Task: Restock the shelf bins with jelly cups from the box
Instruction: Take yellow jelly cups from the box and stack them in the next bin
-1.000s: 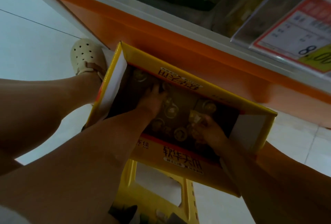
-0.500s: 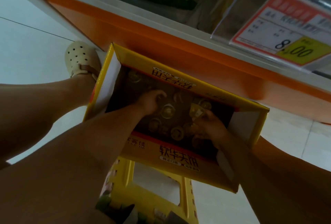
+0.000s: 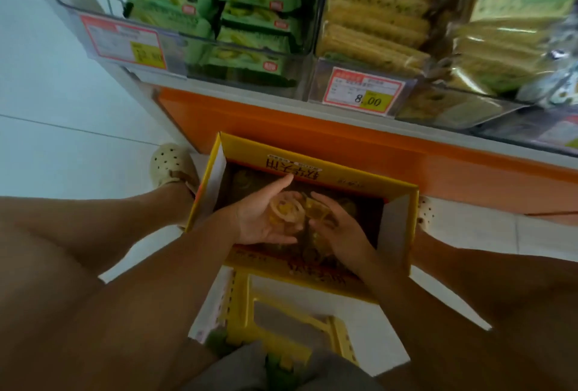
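L hand point(image 3: 262, 218) palm-up, fingers near flat, jelly cups point(image 3: 286, 212) loose on it just above the box point(image 3: 397, 228); R hand point(image 3: 341, 231) curls over them. Risk: weak hold, so cups may slide off w/ the lift to the shelf bins point(image 3: 250, 55).

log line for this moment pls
step: pickup | left hand: palm up, cradling jelly cups | right hand: grips jelly cups | over box

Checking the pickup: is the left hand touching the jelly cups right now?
Touching. The head view shows the left hand palm up over the box, with jelly cups lying on its fingers.
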Demonstrator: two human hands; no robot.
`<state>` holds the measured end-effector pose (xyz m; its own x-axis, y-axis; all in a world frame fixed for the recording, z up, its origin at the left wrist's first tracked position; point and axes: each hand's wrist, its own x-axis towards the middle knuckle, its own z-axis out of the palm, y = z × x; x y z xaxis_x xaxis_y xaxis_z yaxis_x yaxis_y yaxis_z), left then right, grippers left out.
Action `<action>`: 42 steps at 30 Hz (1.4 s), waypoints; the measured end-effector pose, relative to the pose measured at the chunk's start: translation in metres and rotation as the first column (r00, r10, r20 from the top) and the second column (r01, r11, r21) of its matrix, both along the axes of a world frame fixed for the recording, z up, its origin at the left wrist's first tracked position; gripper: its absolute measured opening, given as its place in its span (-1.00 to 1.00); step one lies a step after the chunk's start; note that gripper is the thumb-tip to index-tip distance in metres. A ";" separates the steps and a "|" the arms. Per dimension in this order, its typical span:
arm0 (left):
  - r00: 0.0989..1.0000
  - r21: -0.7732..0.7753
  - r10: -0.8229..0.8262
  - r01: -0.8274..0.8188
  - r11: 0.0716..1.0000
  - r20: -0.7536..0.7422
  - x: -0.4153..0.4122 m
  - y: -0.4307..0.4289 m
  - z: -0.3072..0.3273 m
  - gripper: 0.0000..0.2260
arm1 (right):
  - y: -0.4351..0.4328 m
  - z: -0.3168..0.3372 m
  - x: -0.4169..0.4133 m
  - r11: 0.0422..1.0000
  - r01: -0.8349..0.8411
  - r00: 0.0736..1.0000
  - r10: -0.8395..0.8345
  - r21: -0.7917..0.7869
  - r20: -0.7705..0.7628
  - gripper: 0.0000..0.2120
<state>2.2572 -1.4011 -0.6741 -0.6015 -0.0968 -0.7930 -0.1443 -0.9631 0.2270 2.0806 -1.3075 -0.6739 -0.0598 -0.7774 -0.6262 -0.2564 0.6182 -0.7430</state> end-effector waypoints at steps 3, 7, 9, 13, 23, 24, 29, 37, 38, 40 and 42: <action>0.996 -0.136 -0.056 0.064 0.989 0.063 0.000 0.007 0.027 -0.64 | 0.010 0.014 0.008 0.985 -0.114 0.986 0.097 -0.129 -0.135 -0.52; 0.998 -0.258 0.008 0.007 0.966 0.058 0.001 0.015 0.054 -0.77 | 0.016 0.043 0.013 0.983 -0.028 1.000 0.030 -0.181 0.005 -0.54; 0.999 -0.305 0.032 -0.019 0.952 0.037 0.000 0.017 0.067 -0.78 | 0.019 0.059 0.014 0.972 -0.028 0.998 0.040 -0.233 0.045 -0.56; 0.994 -0.320 0.106 -0.100 0.942 0.002 -0.007 0.022 0.093 -0.80 | 0.021 0.087 0.010 0.963 -0.030 0.998 0.046 -0.267 0.053 -0.56; 0.990 -0.657 0.140 -0.097 0.747 0.013 -0.020 0.025 0.151 -0.68 | 0.023 0.142 0.007 0.862 0.503 0.821 -0.454 -0.061 0.347 -0.67; 0.991 -0.685 0.135 -0.086 0.724 0.019 -0.021 0.024 0.158 -0.67 | 0.022 0.145 0.007 0.857 0.511 0.822 -0.465 -0.066 0.327 -0.69; 0.992 -0.842 0.124 -0.040 0.538 0.032 -0.033 0.021 0.203 -0.66 | 0.017 0.185 -0.005 0.807 0.522 0.850 -0.468 -0.275 0.240 -0.78; 0.999 -0.970 0.049 0.011 0.245 0.023 -0.057 0.005 0.320 -0.72 | 0.003 0.297 -0.032 0.702 0.356 0.915 -0.395 -0.617 0.079 -0.85; 0.999 -0.976 0.039 0.005 0.218 0.014 -0.060 0.004 0.337 -0.74 | 0.000 0.312 -0.036 0.677 0.329 0.914 -0.403 -0.658 0.042 -0.84; 1.000 -0.990 0.027 -0.001 0.138 0.002 -0.066 0.001 0.367 -0.80 | -0.007 0.343 -0.043 0.633 0.287 0.907 -0.422 -0.719 -0.010 -0.86; 0.999 -0.997 0.050 -0.021 0.080 -0.017 -0.069 -0.005 0.396 -0.85 | -0.013 0.378 -0.053 0.590 0.246 0.900 -0.434 -0.769 -0.045 -0.90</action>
<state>2.1879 -1.4064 -0.2779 -0.5604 -0.8271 0.0428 -0.1344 0.1418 0.9807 2.0280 -1.3208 -0.2958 -0.4708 -0.8589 0.2013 -0.3460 -0.0301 -0.9378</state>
